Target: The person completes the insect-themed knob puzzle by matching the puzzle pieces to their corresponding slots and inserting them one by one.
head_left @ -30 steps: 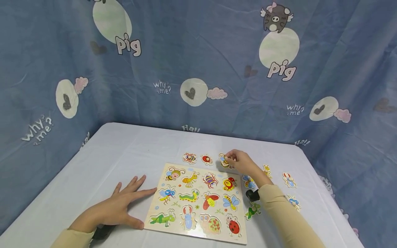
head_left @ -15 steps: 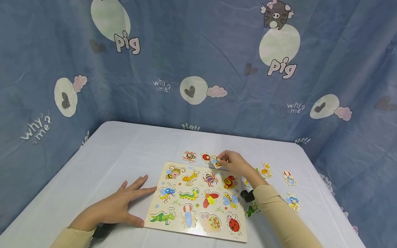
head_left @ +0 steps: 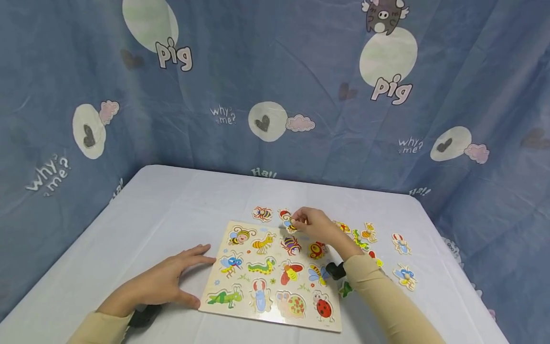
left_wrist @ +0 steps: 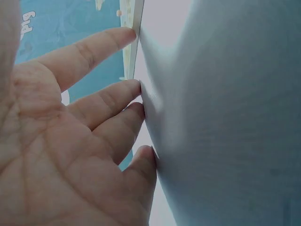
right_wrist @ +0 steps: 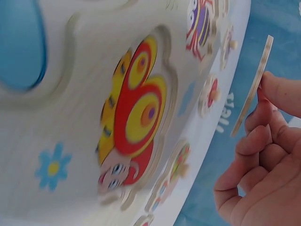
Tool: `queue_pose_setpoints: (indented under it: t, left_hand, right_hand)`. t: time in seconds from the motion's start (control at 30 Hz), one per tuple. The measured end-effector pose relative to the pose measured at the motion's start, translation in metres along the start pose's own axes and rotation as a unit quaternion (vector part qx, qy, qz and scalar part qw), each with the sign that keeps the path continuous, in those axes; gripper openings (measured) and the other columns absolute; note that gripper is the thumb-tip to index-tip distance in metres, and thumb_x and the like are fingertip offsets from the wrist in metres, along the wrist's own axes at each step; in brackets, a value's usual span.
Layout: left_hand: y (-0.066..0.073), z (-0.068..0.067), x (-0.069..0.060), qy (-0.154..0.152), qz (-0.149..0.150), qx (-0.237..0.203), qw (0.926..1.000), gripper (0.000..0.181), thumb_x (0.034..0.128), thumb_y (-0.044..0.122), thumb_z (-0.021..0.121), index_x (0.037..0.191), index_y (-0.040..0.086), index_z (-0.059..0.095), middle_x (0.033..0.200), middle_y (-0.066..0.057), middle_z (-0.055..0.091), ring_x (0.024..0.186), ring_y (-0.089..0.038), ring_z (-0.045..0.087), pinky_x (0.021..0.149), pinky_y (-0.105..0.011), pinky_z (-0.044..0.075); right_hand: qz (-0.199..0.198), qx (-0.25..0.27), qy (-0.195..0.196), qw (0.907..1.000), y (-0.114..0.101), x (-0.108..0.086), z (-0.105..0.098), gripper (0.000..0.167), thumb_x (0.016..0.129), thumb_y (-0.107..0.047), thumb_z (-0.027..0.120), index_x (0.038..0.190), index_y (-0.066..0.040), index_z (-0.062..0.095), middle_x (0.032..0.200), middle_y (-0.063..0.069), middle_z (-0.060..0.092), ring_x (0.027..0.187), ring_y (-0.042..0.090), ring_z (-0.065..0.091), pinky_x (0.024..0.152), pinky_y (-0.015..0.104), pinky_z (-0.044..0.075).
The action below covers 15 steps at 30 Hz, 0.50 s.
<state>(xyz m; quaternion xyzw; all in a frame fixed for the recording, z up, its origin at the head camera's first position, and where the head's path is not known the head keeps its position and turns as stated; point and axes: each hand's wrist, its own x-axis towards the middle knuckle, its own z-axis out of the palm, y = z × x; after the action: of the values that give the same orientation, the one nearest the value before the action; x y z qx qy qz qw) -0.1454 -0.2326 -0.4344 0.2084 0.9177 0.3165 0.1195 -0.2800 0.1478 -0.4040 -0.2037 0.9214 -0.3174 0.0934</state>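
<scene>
My right hand point(head_left: 318, 227) pinches a bee puzzle piece point(head_left: 289, 222) beyond the far edge of the wooden insect puzzle board point(head_left: 240, 310). In the right wrist view that piece point(right_wrist: 254, 87) is edge-on, raised off the table, with thumb and fingertips at its back. My left hand point(head_left: 159, 282) rests on the white table left of the board, fingers spread. One fingertip and the thumb meet the board's left edge. The left wrist view has a straight finger touching the board's side point(left_wrist: 133, 52). Printed insects fill the board's recesses.
A spider piece point(head_left: 262, 214) lies behind the board, beside a ladybug piece point(head_left: 283, 212) partly covered by the bee. Several pieces lie to the right, including a stag beetle point(head_left: 401, 243), a mosquito point(head_left: 405, 277) and a grasshopper point(head_left: 345, 289) half hidden by the right arm.
My right hand has carried the bee piece leftward along the board's far edge, to in front of the ladybug piece. The left hand stays by the board, its fingers slightly closer together.
</scene>
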Motion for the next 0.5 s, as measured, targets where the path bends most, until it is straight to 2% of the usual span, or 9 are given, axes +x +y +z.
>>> queue_pose_setpoints:
  t: [0.23,0.5]
  left_hand:
    - [0.000,0.001,-0.001,0.003,-0.008,-0.007,0.9999,0.091,0.0572,0.058,0.088,0.138,0.033,0.055,0.163,-0.008,0.031,0.149,-0.044,0.026,0.111,-0.074,0.027]
    - [-0.001,0.003,-0.001,0.007,-0.005,-0.006,0.9999,0.091,0.0570,0.057,0.088,0.138,0.033,0.055,0.163,-0.008,0.032,0.149,-0.043,0.026,0.112,-0.073,0.027]
  right_hand:
    - [-0.022,-0.010,-0.010,0.9997,-0.013,0.005,0.011,0.013,0.100,-0.023,0.060,0.106,-0.013,0.065,0.084,0.000,0.059,0.065,0.013,0.044,0.056,0.023,0.037]
    - [-0.037,-0.020,-0.030,0.9987,-0.028,0.013,0.025,0.011,0.101,-0.023,0.058,0.105,-0.014,0.064,0.087,-0.001,0.061,0.070,0.013,0.048,0.060,0.024,0.040]
